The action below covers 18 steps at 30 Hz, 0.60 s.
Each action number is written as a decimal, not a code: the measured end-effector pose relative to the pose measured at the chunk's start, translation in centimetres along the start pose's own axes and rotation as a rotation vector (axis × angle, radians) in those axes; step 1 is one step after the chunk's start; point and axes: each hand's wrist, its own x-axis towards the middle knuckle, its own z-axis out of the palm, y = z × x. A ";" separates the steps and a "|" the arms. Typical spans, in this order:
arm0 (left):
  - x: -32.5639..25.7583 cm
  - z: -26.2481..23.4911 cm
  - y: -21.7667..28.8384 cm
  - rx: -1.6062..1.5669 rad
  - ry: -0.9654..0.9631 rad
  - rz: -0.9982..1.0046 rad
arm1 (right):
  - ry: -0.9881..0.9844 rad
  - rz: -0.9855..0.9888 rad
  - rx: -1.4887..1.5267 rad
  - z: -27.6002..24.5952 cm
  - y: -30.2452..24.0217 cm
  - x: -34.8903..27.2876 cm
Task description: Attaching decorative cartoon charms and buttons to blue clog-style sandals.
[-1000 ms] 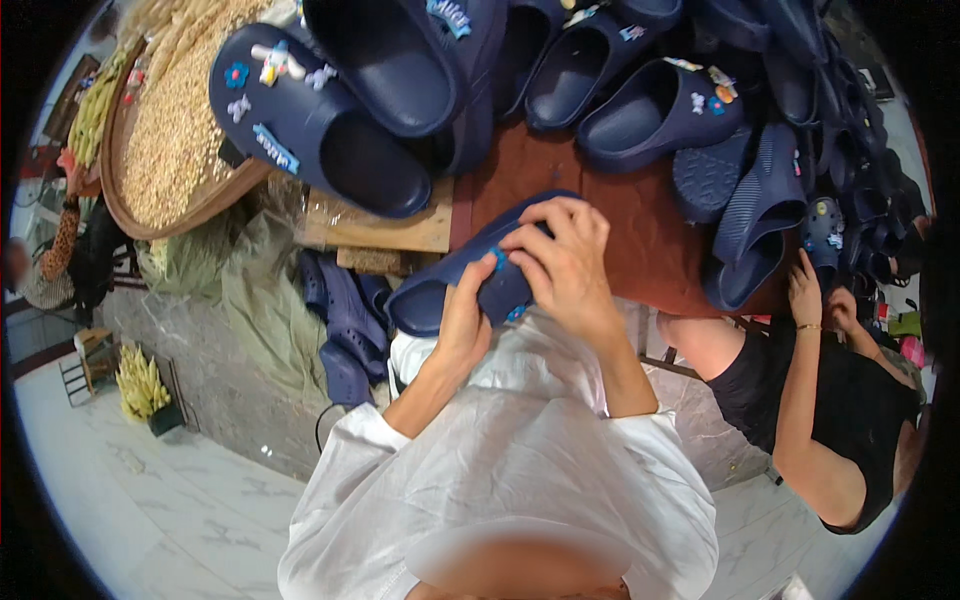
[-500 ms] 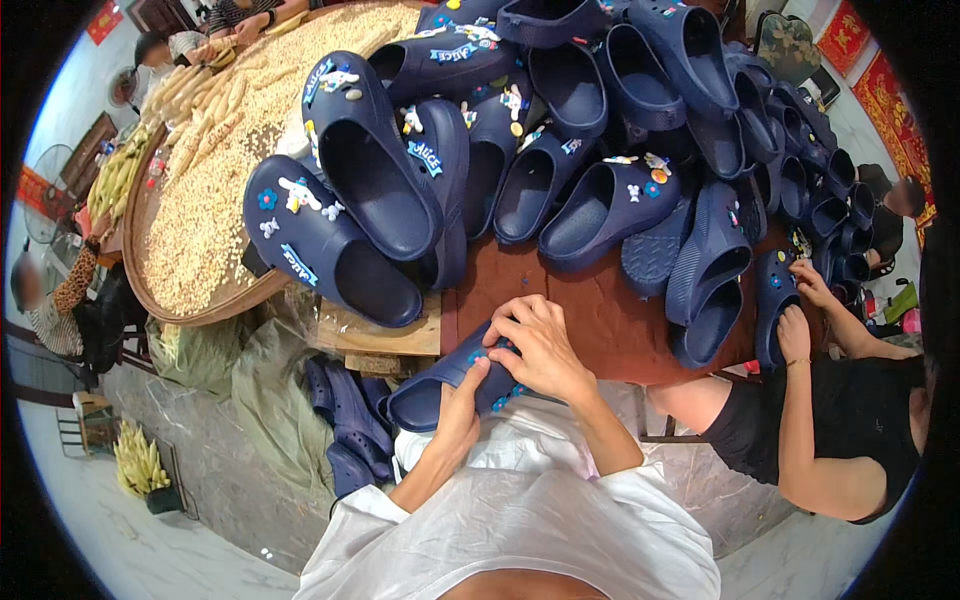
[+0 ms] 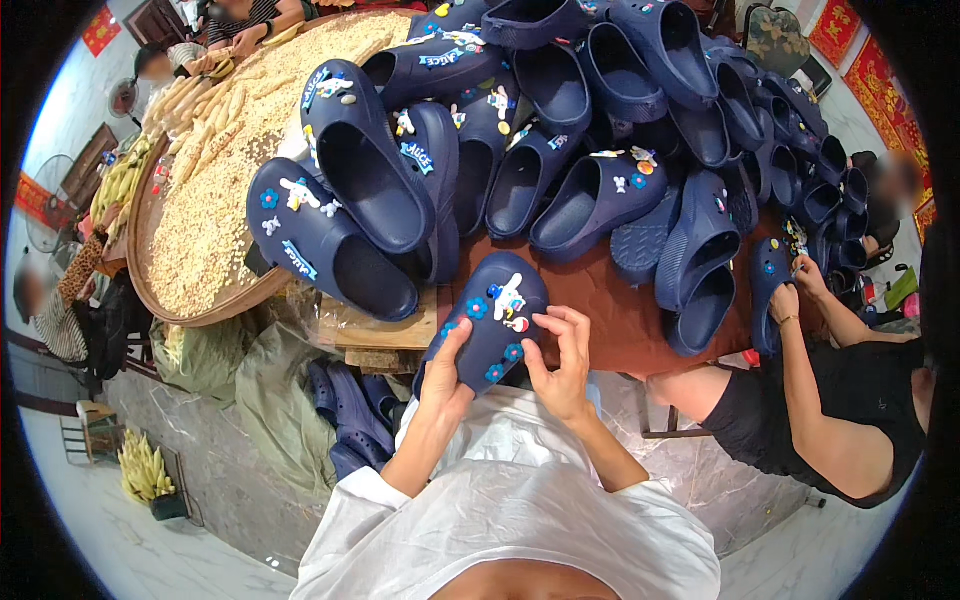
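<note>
A navy clog [image 3: 480, 345] is tilted up in front of my lap, its decorated upper facing me. My left hand [image 3: 447, 385] grips it along its left side, thumb on top beside a blue flower charm [image 3: 448, 329]. Other charms sit on the upper: a white rabbit-like figure [image 3: 509, 293], a small red-and-white piece [image 3: 517, 324] and several more blue flowers. At the clog's right edge is my right hand [image 3: 565, 370], fingers and thumb apart, fingertips close to the charms. Whether they touch the clog I cannot tell.
Navy clogs [image 3: 590, 200] are heaped on the brown-covered table [image 3: 640, 330]. Left stands a round basket [image 3: 150, 270] of corn kernels. More clogs [image 3: 350, 415] lie low at my left. A co-worker [image 3: 850, 400] at right handles another clog [image 3: 769, 290]; other people sit farther off.
The clog has been turned and raised so its charm-covered upper shows. My right hand has come off its top to the right edge, fingers spreading. My left hand still grips it.
</note>
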 end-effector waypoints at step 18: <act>-0.8 4.1 2.2 -0.102 -0.124 -0.173 | -0.313 0.398 0.509 3.4 1.8 -7.1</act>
